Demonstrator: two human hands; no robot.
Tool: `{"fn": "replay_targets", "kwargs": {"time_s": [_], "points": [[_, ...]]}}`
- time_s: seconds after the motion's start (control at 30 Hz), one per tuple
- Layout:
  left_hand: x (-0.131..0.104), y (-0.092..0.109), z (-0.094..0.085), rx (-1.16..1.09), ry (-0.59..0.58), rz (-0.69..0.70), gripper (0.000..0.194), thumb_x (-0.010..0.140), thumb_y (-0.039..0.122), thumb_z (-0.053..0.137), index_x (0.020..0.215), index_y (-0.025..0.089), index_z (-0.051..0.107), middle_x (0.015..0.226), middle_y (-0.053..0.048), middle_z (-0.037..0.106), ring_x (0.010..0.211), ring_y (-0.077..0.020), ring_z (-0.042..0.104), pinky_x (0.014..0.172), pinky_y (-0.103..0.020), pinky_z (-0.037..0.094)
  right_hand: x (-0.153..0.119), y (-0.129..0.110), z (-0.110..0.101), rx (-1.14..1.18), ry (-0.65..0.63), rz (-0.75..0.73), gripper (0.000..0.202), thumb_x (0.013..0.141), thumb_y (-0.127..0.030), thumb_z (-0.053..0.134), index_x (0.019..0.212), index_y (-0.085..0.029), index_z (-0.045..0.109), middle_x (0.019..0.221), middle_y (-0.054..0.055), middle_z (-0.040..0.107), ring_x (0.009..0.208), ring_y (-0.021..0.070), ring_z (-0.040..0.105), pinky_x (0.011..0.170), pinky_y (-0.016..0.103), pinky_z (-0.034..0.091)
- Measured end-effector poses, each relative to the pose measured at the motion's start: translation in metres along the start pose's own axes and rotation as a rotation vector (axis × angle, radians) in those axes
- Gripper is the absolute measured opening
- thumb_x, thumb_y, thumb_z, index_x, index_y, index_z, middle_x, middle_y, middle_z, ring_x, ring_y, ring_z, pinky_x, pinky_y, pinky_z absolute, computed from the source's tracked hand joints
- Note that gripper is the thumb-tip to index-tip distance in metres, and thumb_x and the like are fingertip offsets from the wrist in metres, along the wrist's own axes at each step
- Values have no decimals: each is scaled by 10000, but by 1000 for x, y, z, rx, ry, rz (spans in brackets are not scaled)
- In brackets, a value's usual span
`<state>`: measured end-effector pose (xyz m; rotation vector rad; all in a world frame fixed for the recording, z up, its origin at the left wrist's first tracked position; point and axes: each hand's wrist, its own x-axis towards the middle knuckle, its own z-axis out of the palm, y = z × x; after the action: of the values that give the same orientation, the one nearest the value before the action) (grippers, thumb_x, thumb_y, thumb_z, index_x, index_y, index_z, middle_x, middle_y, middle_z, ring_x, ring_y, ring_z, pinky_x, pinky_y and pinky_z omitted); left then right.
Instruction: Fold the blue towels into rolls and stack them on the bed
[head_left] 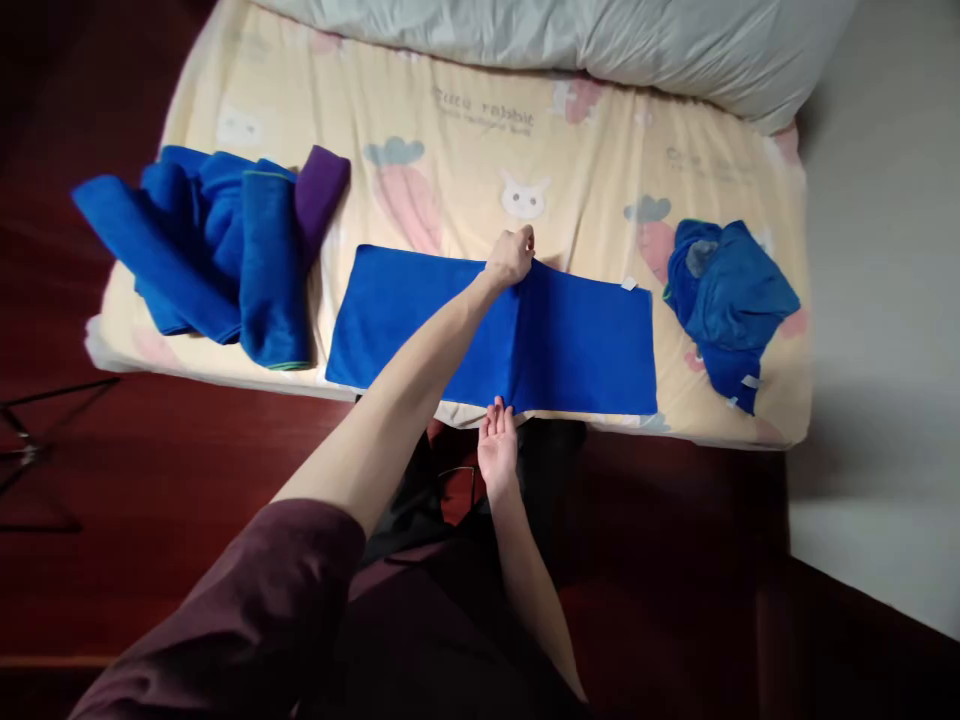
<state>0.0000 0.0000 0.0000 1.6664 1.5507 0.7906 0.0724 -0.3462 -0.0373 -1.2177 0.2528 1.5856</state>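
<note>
Left hand (510, 258) pinches the blue cloth's (589, 340) far edge; right hand (497, 450), palm up, at the near edge.

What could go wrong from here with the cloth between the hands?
1. Skewed crease: the left hand pinches the far edge of the blue cloth, while the right hand is at the near edge, fingers extended. Uneven lifting could twist the ridge between them.
2. Slipping: the cloth's near edge lies along the edge of the bed, so a tug toward the person might drag it over.
</note>
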Motion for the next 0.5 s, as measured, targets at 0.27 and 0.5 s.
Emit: {"fn": "replay_targets", "kwargs": {"time_s": [0.27,0.5], "points": [[-24,56,-55,-128,117,56,164,910,81,675,1067,110,712,985,-157,767,1122,-316,730,1170,-513,490,-38,-37,4,-245,-20,-368,453,857,-624,803,828,-225,591,766,-1,663,682,125,592,668,262,513],[-67,131,-156,-403,110,130,52,958,138,677,1004,142,653,806,-34,676,759,-173,734,909,-417,659,-77,-152,14,-546,52,-1023,645,823,-810,737,694,-230,486,627,-83,369,610,95,387,602,238,397]]}}
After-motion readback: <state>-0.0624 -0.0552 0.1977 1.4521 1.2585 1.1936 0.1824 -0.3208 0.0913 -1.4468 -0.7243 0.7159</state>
